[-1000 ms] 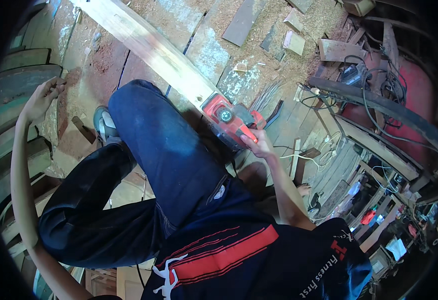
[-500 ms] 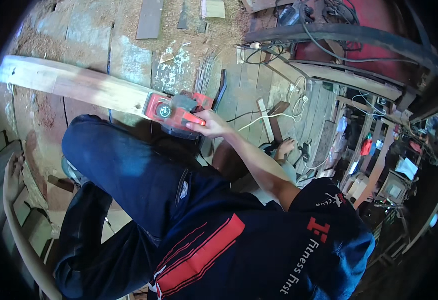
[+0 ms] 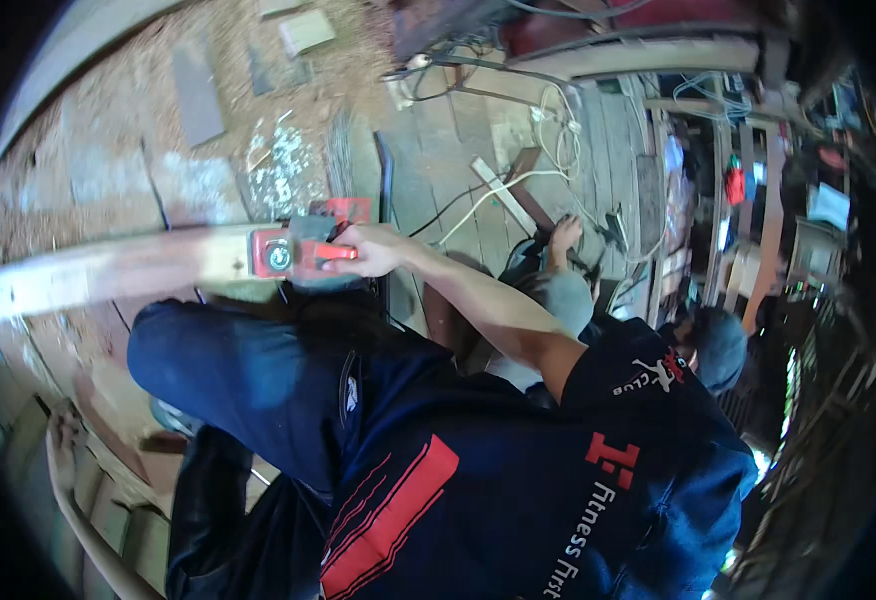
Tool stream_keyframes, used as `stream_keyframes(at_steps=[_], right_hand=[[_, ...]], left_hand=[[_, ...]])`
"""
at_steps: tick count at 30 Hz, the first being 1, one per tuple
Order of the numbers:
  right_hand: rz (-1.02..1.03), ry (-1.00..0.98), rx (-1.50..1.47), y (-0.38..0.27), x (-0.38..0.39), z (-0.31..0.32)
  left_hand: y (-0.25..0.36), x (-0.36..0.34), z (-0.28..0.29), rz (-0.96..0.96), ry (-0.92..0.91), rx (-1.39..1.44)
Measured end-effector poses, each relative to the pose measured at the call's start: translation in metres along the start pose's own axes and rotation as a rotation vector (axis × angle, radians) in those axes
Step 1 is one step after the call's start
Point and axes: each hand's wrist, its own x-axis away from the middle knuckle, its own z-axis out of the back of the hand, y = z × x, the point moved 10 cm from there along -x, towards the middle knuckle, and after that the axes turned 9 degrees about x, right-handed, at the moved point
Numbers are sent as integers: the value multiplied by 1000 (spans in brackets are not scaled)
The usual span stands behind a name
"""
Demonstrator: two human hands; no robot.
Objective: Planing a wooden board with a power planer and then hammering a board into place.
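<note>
At the far left of the near side, the left forearm [image 3: 93, 535] slants up from the near edge, leaning away to the left, and ends in the left hand [image 3: 63, 437]. Its fingers point to the far side, beside wooden slats [image 3: 26, 425]; blur hides whether they are spread or pressed together, and whether they touch the wood. Farther off, a pale board [image 3: 128, 268] lies left to right, beyond the bent knee [image 3: 173, 345]. The red power planer [image 3: 303, 265] sits on the board's right end. Just right of it, the right hand [image 3: 370, 250] is wrapped around the planer's handle, fingers closed on it, wrist nearly in line with the forearm. The right forearm [image 3: 468, 295] stretches leftward and away from the dark sleeve [image 3: 618, 365]. Right of that arm, on the far side, is another person's hand [image 3: 566, 233], near a pale cable [image 3: 503, 192].
</note>
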Motion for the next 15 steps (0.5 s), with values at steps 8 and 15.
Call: stream_keyframes(at_steps=[8,15], right_hand=[[22,102,-10,10,5,-4],[30,99,-14,16,-1,-14]], left_hand=[[144,-25,-61,-34,-62,-275],[166,-33,-57,-137,-21,-334]])
